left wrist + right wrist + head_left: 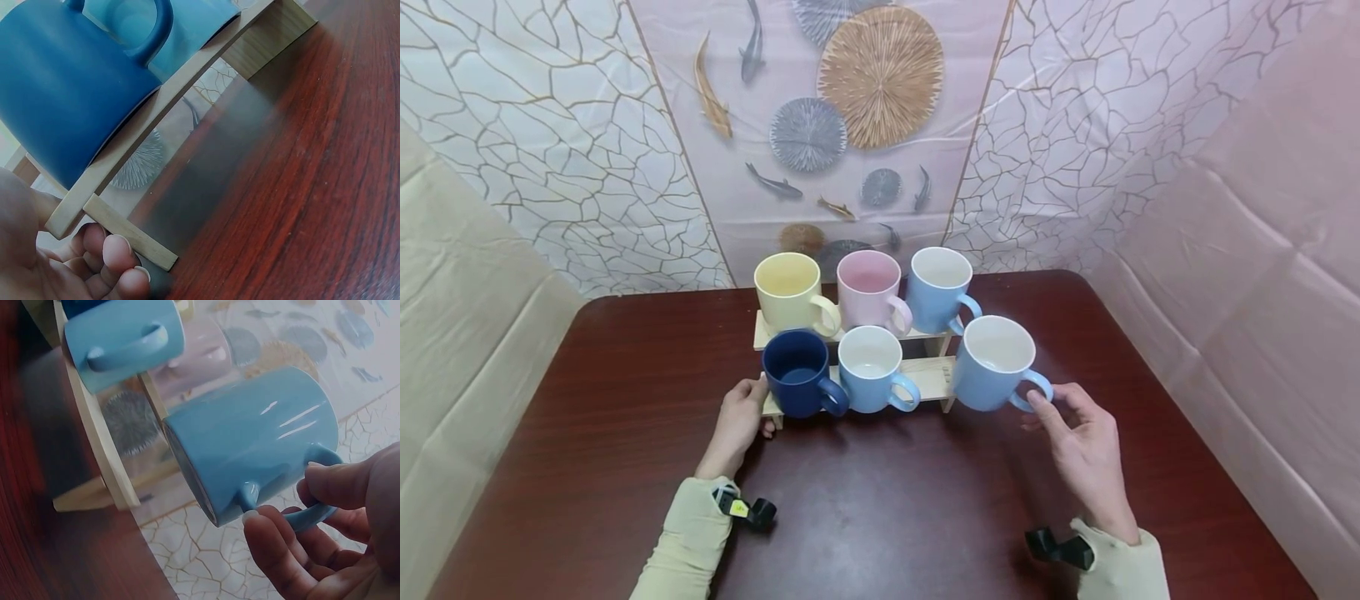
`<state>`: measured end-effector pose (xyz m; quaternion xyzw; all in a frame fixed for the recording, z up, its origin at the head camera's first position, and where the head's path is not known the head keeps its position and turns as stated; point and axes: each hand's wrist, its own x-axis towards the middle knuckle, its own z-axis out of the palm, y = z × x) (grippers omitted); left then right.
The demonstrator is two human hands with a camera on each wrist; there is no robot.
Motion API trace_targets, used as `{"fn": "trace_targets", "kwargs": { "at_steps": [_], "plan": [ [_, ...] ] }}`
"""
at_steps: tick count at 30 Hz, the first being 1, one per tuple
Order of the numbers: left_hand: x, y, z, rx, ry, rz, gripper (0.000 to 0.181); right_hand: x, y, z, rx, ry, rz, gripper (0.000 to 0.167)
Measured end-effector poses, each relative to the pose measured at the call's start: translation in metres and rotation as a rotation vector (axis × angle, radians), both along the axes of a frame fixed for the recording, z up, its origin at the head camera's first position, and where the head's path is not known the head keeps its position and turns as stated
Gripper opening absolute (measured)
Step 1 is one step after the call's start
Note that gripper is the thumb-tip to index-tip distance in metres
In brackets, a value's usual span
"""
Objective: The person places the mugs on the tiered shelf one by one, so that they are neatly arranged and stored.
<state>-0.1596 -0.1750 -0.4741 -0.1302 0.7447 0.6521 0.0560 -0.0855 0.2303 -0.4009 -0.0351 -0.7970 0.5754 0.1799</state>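
My right hand (1086,442) pinches the handle of a light blue mug (992,367) between thumb and fingers. In the right wrist view that mug (256,437) is off the shelf, its base edge showing, near the right end of a two-tier wooden rack (928,379). At the rack's other end my left hand (736,425) grips the lower board, its fingers curled beneath the edge in the left wrist view. A navy mug (793,379) stands on that board close to the left hand. Beside it is another light blue mug (867,375), with bare board to its right.
On the upper tier stand a yellow mug (786,300), a pink mug (867,296) and a light blue mug (931,296), all upright. The dark red-brown table (880,517) meets a patterned cloth backdrop (625,167) behind the rack. Pale padded panels (1247,283) flank both sides.
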Motion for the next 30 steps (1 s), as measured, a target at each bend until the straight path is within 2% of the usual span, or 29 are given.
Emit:
{"fn": "trace_targets", "kwargs": {
  "at_steps": [6,13,15,23,30],
  "plan": [
    [-0.001,0.000,0.000,0.000,-0.004,-0.005,0.043,-0.002,-0.009,0.000,0.005,-0.004,0.040,0.016],
    [-0.001,0.000,-0.001,-0.006,-0.005,0.002,0.042,0.004,-0.028,0.020,0.020,-0.026,0.065,0.014],
    [-0.001,0.000,-0.001,-0.007,-0.006,0.003,0.042,0.004,-0.030,0.021,0.023,-0.032,0.069,0.015],
    [-0.001,0.000,-0.002,-0.015,-0.006,0.007,0.043,-0.008,-0.020,-0.005,0.035,-0.051,0.083,0.019],
    [-0.001,0.000,-0.002,-0.015,-0.006,0.007,0.042,-0.012,-0.022,-0.014,0.029,-0.041,0.102,0.021]
  ]
}}
